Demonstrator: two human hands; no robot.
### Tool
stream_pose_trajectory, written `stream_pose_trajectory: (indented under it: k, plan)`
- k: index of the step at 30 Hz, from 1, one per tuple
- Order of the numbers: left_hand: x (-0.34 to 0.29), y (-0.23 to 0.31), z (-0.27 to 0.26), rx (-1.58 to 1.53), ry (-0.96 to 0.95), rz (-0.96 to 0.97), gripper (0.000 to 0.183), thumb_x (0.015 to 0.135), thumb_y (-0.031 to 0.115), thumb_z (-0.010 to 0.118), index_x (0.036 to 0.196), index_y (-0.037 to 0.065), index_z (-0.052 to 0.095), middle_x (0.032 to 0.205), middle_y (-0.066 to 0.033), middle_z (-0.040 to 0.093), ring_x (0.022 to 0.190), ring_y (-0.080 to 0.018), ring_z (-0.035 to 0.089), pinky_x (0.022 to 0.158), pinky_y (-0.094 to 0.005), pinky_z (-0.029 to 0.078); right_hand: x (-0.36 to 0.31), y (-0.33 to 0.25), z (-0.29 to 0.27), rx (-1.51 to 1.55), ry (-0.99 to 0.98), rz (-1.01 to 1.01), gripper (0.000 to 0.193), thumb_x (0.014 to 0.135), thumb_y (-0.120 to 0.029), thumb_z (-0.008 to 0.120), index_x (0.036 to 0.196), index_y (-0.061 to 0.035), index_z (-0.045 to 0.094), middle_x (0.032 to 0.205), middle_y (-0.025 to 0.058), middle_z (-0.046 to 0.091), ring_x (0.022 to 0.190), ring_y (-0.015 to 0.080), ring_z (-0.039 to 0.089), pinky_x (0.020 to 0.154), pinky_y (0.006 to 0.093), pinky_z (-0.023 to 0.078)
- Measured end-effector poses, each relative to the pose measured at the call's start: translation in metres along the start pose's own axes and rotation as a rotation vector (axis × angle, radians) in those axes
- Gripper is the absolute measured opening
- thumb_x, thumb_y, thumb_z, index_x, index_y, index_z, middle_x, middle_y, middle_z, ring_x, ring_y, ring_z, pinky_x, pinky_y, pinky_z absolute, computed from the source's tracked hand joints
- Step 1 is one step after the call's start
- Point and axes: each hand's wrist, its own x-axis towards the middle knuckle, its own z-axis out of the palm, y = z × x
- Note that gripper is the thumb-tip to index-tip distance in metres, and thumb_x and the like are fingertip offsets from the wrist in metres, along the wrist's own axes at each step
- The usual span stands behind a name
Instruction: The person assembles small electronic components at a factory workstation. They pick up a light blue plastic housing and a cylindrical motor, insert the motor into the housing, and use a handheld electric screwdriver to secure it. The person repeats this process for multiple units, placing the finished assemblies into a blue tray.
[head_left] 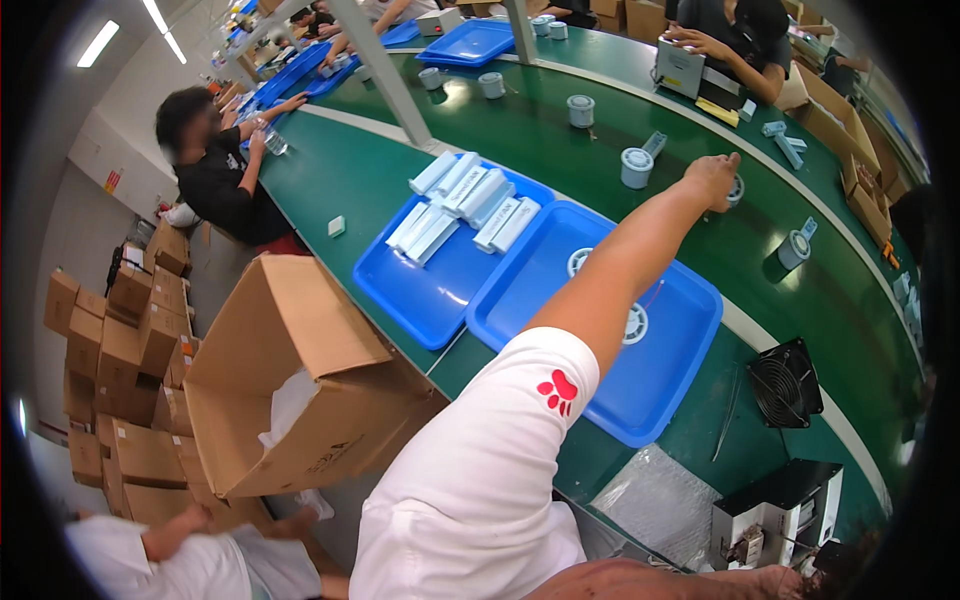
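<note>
My left arm, in a white sleeve with a red paw print, stretches over two blue trays to the green belt. There my left hand point(712, 180) has its fingers bunched beside a round pale-blue grilled part point(736, 191), which it partly covers. What the fingers pinch is hidden. Under my arm, the near blue tray point(650, 400) holds round grilled pieces point(635, 324). The other blue tray point(400, 300) carries several pale-blue boxes point(465, 190). Low at the right edge, my right hand point(778, 580) is beside a black-and-white device point(780, 515); its fingers are too unclear to read.
More pale-blue cylindrical parts point(636, 168) stand along the belt point(540, 120). A black fan point(785, 383) and bubble wrap point(655, 505) lie at the right front. An open carton point(320, 310) adjoins the table. Co-workers point(230, 170) sit at the far left and across the belt.
</note>
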Motion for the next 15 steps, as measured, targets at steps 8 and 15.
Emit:
stream_pose_trajectory:
  k: [8, 15]
  plan:
    - [-0.197, 0.031, -0.106, -1.476, 0.374, -0.133, 0.049, 0.097, 0.015, 0.074, 0.136, 0.006, 0.045, 0.117, -0.017, 0.066, 0.103, -0.0289, 0.072, 0.081, -0.0359, 0.064, -0.085, -0.122, 0.079, 0.596, -1.079, 0.293, 0.039, 0.088, 0.002, 0.07, 0.127, 0.0007, 0.065, 0.126, 0.018, 0.066, 0.114, 0.0294, 0.066, 0.101, 0.0388, 0.051]
    - [-0.46, 0.015, -0.125, -1.848, 0.172, -0.318, 0.061, 0.105, 0.04, 0.059, 0.155, 0.013, 0.036, 0.126, -0.0124, 0.062, 0.093, -0.0219, 0.067, 0.059, -0.0257, 0.046, -0.153, -0.174, 0.168, 0.462, -1.271, -0.084, 0.072, 0.083, -0.009, 0.079, 0.149, -0.0139, 0.052, 0.155, 0.0183, 0.043, 0.137, 0.0401, 0.049, 0.111, 0.0468, 0.047]
